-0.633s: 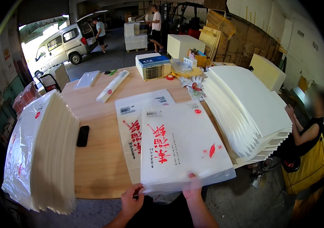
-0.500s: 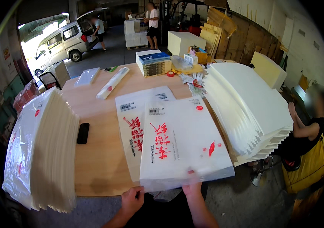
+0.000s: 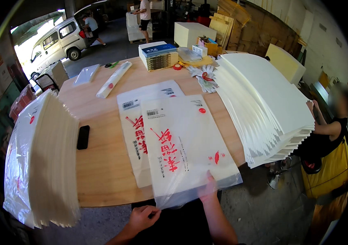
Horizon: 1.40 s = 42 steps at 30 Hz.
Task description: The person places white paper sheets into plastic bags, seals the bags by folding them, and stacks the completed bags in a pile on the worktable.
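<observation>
A clear plastic bag with red and black print (image 3: 194, 139), holding white paper, lies at the table's near edge, its near end overhanging toward me. My left hand (image 3: 143, 216) pinches the bag's near left corner and draws the loose film out. My right hand (image 3: 208, 190) grips the near end, thumb on top and the other fingers hidden underneath. Partly under this bag is another printed plastic bag (image 3: 127, 122), lying flat on the wooden table (image 3: 104, 163).
A tall stack of filled bags (image 3: 39, 163) stands at left beside a black phone (image 3: 83, 137). Fanned white paper (image 3: 259, 94) is piled at right. Gloves (image 3: 204, 77), a plastic roll (image 3: 114, 79) and a box (image 3: 159, 57) lie farther back. A seated person (image 3: 331, 128) is at right.
My right hand has shifted up onto the bag's near end, its thumb now farther in. My left hand still pinches the corner, with the film pulled into a point. The whole view has shifted slightly.
</observation>
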Tool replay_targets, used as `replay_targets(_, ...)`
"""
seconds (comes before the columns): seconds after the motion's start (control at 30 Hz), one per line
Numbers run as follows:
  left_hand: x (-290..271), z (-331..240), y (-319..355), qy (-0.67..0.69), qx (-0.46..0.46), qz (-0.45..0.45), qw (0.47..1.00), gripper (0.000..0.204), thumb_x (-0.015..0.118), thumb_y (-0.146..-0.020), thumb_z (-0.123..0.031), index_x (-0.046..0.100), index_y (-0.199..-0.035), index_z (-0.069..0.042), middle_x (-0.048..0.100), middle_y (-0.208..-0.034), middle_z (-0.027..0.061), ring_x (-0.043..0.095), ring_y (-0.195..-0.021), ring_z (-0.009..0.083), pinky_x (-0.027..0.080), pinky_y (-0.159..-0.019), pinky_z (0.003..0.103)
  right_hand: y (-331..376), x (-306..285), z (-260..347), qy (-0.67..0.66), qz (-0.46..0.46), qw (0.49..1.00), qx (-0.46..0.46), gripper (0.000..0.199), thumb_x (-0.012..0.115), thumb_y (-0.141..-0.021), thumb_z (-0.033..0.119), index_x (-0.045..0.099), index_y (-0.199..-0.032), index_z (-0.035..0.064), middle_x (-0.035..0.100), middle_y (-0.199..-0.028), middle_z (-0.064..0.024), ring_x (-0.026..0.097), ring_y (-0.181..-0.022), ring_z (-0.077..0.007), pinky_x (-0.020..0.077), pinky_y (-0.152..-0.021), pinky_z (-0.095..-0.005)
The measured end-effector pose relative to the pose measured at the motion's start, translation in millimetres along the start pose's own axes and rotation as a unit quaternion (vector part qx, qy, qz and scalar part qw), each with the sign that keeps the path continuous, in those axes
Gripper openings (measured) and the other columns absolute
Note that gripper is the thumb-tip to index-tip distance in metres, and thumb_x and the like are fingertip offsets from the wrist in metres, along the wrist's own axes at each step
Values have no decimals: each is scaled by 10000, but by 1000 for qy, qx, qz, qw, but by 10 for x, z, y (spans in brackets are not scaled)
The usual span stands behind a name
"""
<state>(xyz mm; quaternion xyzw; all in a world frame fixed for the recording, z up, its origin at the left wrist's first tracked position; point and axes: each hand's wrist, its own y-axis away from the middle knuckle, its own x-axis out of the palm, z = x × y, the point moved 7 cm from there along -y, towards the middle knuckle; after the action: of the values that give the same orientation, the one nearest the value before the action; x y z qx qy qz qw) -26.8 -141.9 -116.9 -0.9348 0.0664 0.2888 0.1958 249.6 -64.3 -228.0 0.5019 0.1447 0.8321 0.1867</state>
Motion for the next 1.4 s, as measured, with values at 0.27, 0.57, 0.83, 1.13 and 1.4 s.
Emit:
replay_targets(0.27,619,531,-84,572,-440,119,682,442,559,-997,-155,398,-1398,-61,529,-1341,106,552,-1194,221,475,-976,401,237,29,150,-7,7,1000,-23,503,540,-992,344,435,-1401,71,506,-1385,-97,470,-1281,-287,391,-1047,-486)
replay_targets(0.57,884,692,-173,541,-449,17,711,420,624,-892,-11,522,-1291,-93,668,-1027,43,656,-793,165,525,-532,293,1108,-1051,1731,395,-229,804,-381,296,551,-986,279,653,-1051,9,699,-888,-128,675,-804,-209,542,-643,-321)
replay_targets(0.83,457,799,-296,533,-436,49,723,592,601,-867,37,404,-1419,-46,583,-1277,130,584,-1145,264,500,-951,387,201,-1094,1424,269,-56,957,92,357,545,-995,304,629,-1141,-11,696,-1004,-121,673,-834,-211,547,-693,-338)
replay_targets(1.13,392,648,-512,271,-223,33,936,432,562,-923,0,450,-1341,8,590,-1206,106,554,-1094,187,462,-941,333,201,-142,1367,531,83,840,-75,369,602,-879,90,604,-1234,-10,680,-1078,-106,650,-919,-181,532,-826,-342)
replay_targets(1.4,-629,20,-797,171,-67,86,979,523,535,-982,-142,330,-1447,-16,631,-1160,217,640,-977,295,513,-822,389,1052,327,1165,367,58,912,-174,412,614,-890,89,559,-1254,-96,648,-1152,-221,652,-945,-306,531,-757,-410)
